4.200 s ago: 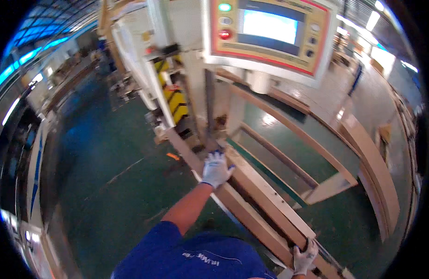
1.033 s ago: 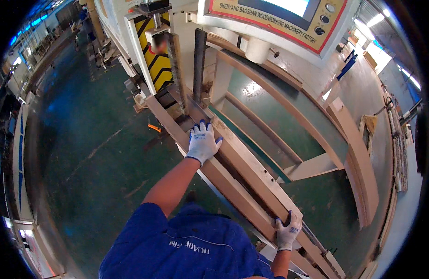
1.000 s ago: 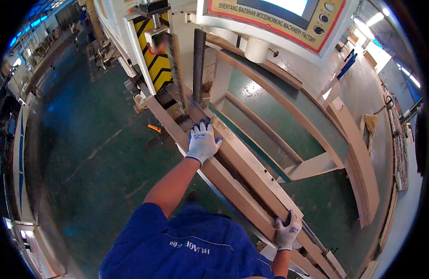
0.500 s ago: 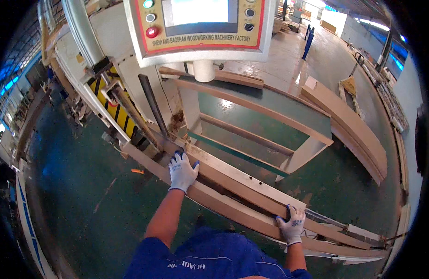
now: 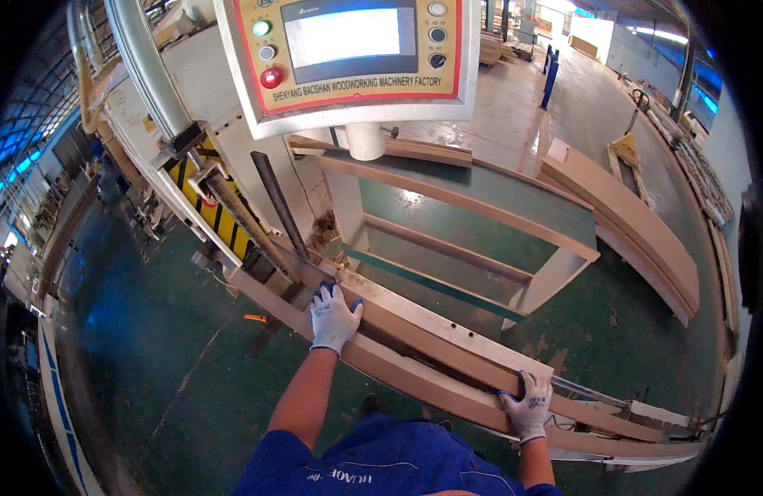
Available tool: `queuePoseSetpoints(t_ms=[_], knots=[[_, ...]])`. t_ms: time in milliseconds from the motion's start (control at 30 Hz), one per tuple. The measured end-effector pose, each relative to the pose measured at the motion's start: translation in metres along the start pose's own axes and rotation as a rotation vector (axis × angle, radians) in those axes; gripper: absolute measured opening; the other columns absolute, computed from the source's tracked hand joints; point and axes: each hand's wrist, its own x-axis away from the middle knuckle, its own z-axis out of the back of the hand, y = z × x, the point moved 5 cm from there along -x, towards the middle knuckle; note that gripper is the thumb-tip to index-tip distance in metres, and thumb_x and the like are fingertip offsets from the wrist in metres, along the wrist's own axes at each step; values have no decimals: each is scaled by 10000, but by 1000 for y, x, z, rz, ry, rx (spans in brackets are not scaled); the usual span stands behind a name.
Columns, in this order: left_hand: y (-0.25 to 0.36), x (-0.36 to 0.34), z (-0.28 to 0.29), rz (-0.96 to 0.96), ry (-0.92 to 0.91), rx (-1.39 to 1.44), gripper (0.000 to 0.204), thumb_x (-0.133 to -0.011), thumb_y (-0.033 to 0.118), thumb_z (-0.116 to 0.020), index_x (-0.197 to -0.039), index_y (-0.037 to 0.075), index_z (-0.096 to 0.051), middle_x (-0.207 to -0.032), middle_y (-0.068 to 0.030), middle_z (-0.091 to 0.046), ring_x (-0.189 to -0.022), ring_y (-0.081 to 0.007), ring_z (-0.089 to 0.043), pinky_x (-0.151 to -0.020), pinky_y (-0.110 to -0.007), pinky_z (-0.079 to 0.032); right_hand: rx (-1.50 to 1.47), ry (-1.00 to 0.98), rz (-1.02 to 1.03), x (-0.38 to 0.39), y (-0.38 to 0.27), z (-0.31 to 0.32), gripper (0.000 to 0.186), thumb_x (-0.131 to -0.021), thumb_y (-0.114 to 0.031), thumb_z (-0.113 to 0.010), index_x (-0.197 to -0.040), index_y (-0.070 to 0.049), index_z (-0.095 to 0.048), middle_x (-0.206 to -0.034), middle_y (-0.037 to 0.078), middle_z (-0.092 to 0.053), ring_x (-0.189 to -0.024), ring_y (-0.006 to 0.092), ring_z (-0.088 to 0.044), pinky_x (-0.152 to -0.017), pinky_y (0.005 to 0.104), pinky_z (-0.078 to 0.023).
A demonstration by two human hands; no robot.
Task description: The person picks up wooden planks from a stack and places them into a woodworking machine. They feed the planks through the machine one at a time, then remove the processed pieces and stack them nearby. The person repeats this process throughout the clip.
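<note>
The worker's left hand [image 5: 336, 321] has its fingers outstretched and spread, laid over the boards' left part; no closed grip shows. The right hand [image 5: 530, 405] bends its fingers over the rear board [image 5: 431, 341], thumb apart; whether they pinch it cannot be told. The rear board lies lengthwise beside the front board [image 5: 398, 372], 1 dark gap between the 2. Judged hazard: if the boards close together, fingertips slipping into that gap could be pinched. Uneven pressure from the 2 hands could skew the rear board. The left fingertips lie near the upright bar [image 5: 280, 207]; machine movement there could trap them, the red button [image 5: 270, 78] being well apart from both hands.
</note>
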Motion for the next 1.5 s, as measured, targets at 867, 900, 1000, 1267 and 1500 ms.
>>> queuePoseSetpoints(t_ms=[867,900,1000,1267,1500], knots=[[0,0,1,-10,1,-21,823,-956,524,-668,-1523,-40,-476,-1570,-339,-444,-1401,-502,-487,-1183,-585,-376,-4,-1,-15,1,0,0,724,-676,-422,-903,-1265,-66,-681,-1248,176,-642,-1233,417,-557,-1149,562,-381],[0,0,1,-7,-1,-26,822,-957,525,-668,-1523,-40,-477,-1570,-339,-444,-1400,-502,-488,-1182,-585,-378,-10,-9,-23,1,-1,1,725,-673,-424,-902,-1264,-68,-680,-1245,175,-643,-1231,416,-558,-1148,562,-382],[0,0,1,-13,9,-10,817,-957,523,-668,-1520,-39,-479,-1569,-339,-445,-1400,-504,-488,-1183,-588,-375,14,18,0,2,0,0,733,-666,-430,-900,-1263,-68,-679,-1242,173,-643,-1224,414,-560,-1138,559,-389],[2,1,4,-3,-3,-11,818,-955,529,-668,-1519,-33,-481,-1566,-335,-451,-1404,-501,-484,-1182,-593,-371,-7,18,5,0,-3,3,705,-676,-421,-903,-1247,-67,-691,-1239,166,-646,-1219,418,-565,-1114,549,-406],[1,0,1,-6,9,-25,817,-957,529,-664,-1517,-37,-482,-1565,-333,-452,-1403,-495,-485,-1181,-589,-373,14,25,4,0,-6,6,709,-677,-407,-910,-1258,-70,-686,-1227,164,-650,-1212,412,-572,-1113,546,-408]])
